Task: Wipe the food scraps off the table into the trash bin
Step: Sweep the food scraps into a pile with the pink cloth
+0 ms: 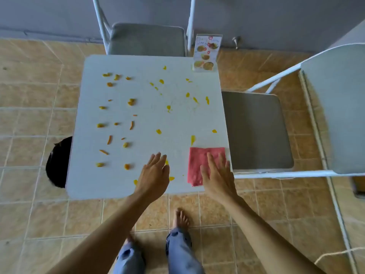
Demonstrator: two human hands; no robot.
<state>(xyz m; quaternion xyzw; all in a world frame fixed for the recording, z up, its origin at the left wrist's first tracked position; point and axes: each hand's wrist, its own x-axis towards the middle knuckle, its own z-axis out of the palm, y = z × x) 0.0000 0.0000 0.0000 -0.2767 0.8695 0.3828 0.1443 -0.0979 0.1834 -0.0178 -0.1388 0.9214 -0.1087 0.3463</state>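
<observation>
A white square table [177,119] carries several yellow and orange food scraps [116,123], thickest on its left half, with yellow smears on the right. A pink cloth [197,163] lies flat at the near right corner. My right hand [216,175] rests on the cloth with fingers spread. My left hand [155,173] hovers open over the near edge, beside a yellow smear, holding nothing. A black trash bin [58,163] stands on the floor, partly hidden under the table's left edge.
A menu stand [206,53] sits at the far right corner of the table. A folding chair [147,39] is behind the table, another chair [260,131] to its right. Tiled floor surrounds; my bare feet [180,217] stand below the near edge.
</observation>
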